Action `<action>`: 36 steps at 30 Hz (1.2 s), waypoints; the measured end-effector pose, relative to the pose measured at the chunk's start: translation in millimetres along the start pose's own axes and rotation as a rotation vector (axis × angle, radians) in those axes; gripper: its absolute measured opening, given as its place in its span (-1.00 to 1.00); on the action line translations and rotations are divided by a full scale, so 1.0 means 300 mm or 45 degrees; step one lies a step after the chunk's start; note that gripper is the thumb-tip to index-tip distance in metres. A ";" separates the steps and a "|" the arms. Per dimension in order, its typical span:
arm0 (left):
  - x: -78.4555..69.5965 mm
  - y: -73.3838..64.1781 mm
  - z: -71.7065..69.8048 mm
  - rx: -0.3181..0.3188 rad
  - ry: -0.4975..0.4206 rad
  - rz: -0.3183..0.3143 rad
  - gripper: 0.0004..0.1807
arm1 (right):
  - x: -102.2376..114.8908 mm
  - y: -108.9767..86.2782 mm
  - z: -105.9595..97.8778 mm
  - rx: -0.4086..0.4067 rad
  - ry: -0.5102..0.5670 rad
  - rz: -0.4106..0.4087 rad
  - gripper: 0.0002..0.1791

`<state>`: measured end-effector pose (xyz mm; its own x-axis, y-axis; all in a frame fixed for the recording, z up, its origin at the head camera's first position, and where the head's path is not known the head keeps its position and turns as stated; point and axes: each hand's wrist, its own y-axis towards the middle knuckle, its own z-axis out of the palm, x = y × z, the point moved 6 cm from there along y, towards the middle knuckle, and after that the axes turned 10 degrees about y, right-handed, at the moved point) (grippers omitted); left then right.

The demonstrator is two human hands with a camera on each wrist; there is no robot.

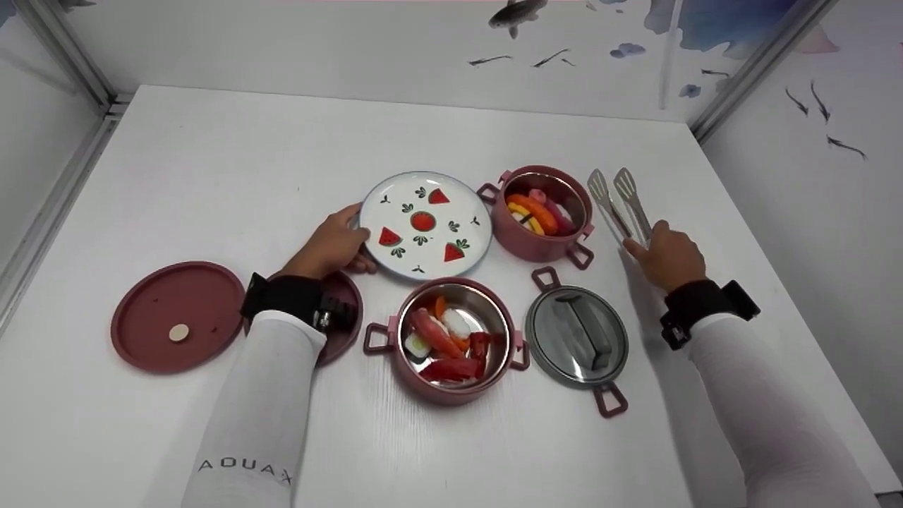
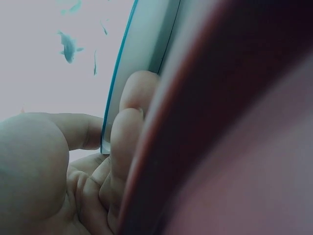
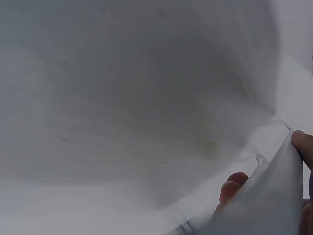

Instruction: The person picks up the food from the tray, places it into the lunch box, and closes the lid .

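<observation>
My left hand [image 1: 331, 243] grips the left rim of a white plate [image 1: 458, 222] with watermelon prints. In the left wrist view, the plate's blue-edged rim [image 2: 119, 73] lies between thumb and fingers. Farther right, my right hand [image 1: 674, 257] holds metal tongs [image 1: 631, 194] by the handle part, their slotted ends apart and pointing away. The right wrist view shows fingertips [image 3: 234, 183] at a pale, blurred surface. Just right of the plate stands a red pot [image 1: 532, 243] of toy sushi pieces. Nearer is another red pot [image 1: 451, 391], also with toy food.
A grey lid [image 1: 554, 331] with red side handles lies right of the near pot. One round red lid [image 1: 152, 317] is at the left; another dark red disc [image 1: 349, 339] sits partly under my left wrist. Walls enclose the white table [image 1: 247, 155] at back and sides.
</observation>
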<state>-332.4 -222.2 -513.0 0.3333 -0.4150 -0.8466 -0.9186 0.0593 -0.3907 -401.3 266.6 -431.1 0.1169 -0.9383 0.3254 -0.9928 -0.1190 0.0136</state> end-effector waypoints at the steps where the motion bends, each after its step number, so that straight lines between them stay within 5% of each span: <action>1: -0.007 0.000 0.003 0.000 -0.002 0.004 -0.32 | -0.007 0.000 0.003 0.011 -0.015 0.011 -0.42; 8: -0.044 0.006 0.028 0.019 0.024 -0.006 -0.30 | -0.099 -0.019 0.045 0.192 -0.140 0.141 -0.14; 13: -0.053 -0.004 0.032 -0.001 0.155 -0.034 -0.34 | -0.123 -0.018 0.083 0.242 -0.119 0.187 0.02; 17: -0.080 -0.036 0.019 -0.037 0.450 -0.053 -0.38 | -0.129 -0.012 0.097 0.256 -0.106 0.192 0.03; 21: -0.123 -0.103 -0.065 -0.175 0.825 -0.040 -0.35 | -0.134 -0.001 0.084 0.237 -0.098 0.178 0.02; 23: -0.129 -0.146 -0.114 -0.225 0.924 -0.011 -0.34 | -0.136 0.001 0.071 0.225 -0.088 0.178 0.01; 30: -0.005 -0.309 -0.175 -0.268 1.282 0.167 -0.45 | -0.132 -0.023 0.060 0.344 -0.025 0.225 0.04; 36: 0.079 -0.433 -0.177 -0.495 1.545 0.298 -0.74 | -0.074 -0.022 0.081 0.428 0.008 0.216 0.10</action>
<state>-216.5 -287.8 -463.3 -0.0592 -0.9960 0.0666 -0.9978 0.0610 0.0245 -396.6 280.3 -461.5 -0.0498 -0.9520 0.3021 -0.9341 -0.0627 -0.3516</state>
